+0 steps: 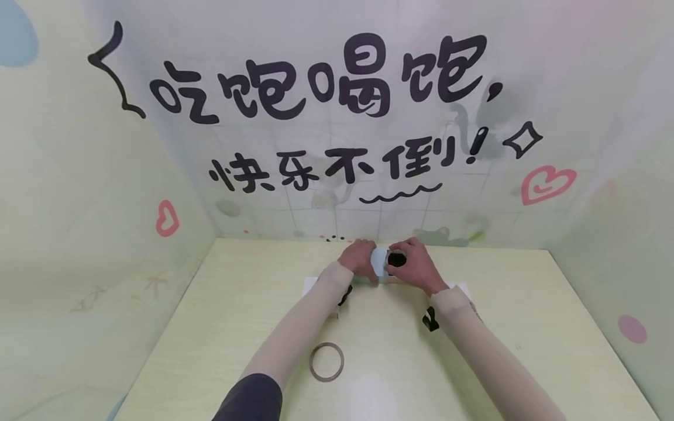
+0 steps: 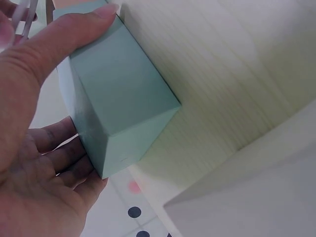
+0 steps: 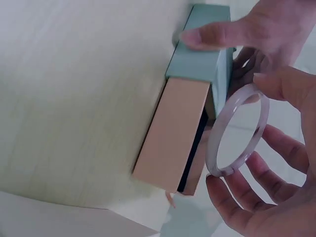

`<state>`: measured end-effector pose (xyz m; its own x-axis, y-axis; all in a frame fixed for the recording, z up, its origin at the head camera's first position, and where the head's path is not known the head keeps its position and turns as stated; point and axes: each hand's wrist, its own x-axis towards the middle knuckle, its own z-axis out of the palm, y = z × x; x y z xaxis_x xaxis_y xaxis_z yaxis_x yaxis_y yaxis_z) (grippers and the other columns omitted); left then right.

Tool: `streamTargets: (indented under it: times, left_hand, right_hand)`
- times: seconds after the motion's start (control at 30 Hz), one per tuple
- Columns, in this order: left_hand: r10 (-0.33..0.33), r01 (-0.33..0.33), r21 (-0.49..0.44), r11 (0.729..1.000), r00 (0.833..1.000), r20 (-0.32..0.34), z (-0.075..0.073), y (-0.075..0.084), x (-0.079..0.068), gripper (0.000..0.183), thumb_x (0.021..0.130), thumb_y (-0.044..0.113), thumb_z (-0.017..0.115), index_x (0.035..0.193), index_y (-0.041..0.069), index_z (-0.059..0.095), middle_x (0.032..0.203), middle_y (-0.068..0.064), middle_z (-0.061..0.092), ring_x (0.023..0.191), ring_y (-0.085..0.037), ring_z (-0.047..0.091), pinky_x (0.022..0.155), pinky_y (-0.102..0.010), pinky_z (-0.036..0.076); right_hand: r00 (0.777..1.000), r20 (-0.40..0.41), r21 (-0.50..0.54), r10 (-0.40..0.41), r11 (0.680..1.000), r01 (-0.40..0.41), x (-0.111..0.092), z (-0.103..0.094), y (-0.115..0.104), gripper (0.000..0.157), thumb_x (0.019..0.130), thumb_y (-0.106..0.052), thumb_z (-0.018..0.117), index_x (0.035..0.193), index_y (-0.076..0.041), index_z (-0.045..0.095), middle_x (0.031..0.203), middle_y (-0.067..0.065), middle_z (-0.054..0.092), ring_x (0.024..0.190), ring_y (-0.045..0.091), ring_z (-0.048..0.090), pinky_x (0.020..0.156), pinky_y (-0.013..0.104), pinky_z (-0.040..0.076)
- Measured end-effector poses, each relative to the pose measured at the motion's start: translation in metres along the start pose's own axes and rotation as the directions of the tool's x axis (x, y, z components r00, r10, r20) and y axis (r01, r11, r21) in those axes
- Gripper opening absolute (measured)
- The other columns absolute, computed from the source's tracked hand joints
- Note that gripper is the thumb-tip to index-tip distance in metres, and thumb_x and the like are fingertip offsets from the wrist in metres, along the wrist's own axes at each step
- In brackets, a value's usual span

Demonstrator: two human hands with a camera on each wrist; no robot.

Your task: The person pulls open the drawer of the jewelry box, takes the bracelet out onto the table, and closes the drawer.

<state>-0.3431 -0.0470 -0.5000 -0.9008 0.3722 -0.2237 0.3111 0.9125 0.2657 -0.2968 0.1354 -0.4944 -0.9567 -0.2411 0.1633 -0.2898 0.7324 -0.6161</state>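
— Navy sleeve on my left arm is closest to the camera. Beyond it, on the pale wood-grain table, there's a thin brownish ring, on my side of the box and touching nobody.

— What box? And what are your hands up to?

— Teal, oblong, looks like cardboard. My left hand has a proper grip on it, thumb across the side facing me, fingers wrapped round behind. Poking out of one end of the box is a peach cardboard drawer with a black lining. My right hand is pinching a glossy, pale lilac-white bangle by its rim, just beside the drawer's hollow side.

— So going in or coming out?

— Honestly can't tell from this lol. I'd call it the handling-at-the-drawer step: box steadied, bangle held clear.

— Then what does the next move need?

— Either way, I reckon the left grip stays firm so the drawer doesn't slide, and the bangle gets kept off the cardboard edges. It looks slick and hard, so a loose pinch could drop it.
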Motion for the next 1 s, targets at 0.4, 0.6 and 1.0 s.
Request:
streamTargets:
  times: [0.4,0.6,1.0]
  left_hand:
    - [0.019,-0.019,0.0,1.0,1.0,-0.006,-0.001,0.001,-0.001,0.085,0.066,0.034,0.097,0.136,0.009,0.055,0.128,-0.007,0.061,0.116,-0.022,0.053,0.099,-0.034,0.051]
    - [0.014,-0.014,-0.009,1.0,1.0,-0.019,-0.001,0.001,0.001,0.082,0.069,0.031,0.095,0.137,0.007,0.056,0.129,-0.009,0.063,0.116,-0.023,0.054,0.099,-0.035,0.052]
    - [0.008,-0.008,0.018,1.0,1.0,-0.015,0.002,-0.001,0.002,0.09,0.068,0.042,0.095,0.141,0.008,0.053,0.132,-0.008,0.061,0.119,-0.023,0.053,0.1,-0.034,0.051]
  right_hand:
    - [0.982,0.089,0.009,-0.165,0.986,0.165,-0.027,0.002,-0.016,0.037,0.083,-0.022,0.082,0.117,-0.009,0.074,0.123,0.017,0.062,0.113,0.034,0.057,0.095,0.05,0.051]
    - [0.962,0.172,-0.005,-0.214,0.976,0.218,-0.043,0.007,-0.02,0.037,0.083,-0.021,0.084,0.116,-0.01,0.074,0.118,0.015,0.061,0.109,0.031,0.055,0.092,0.048,0.05]
    - [0.907,0.319,-0.068,-0.274,0.948,0.311,-0.063,0.026,-0.027,0.041,0.077,-0.021,0.088,0.114,-0.01,0.075,0.121,0.009,0.063,0.112,0.023,0.058,0.096,0.043,0.053]
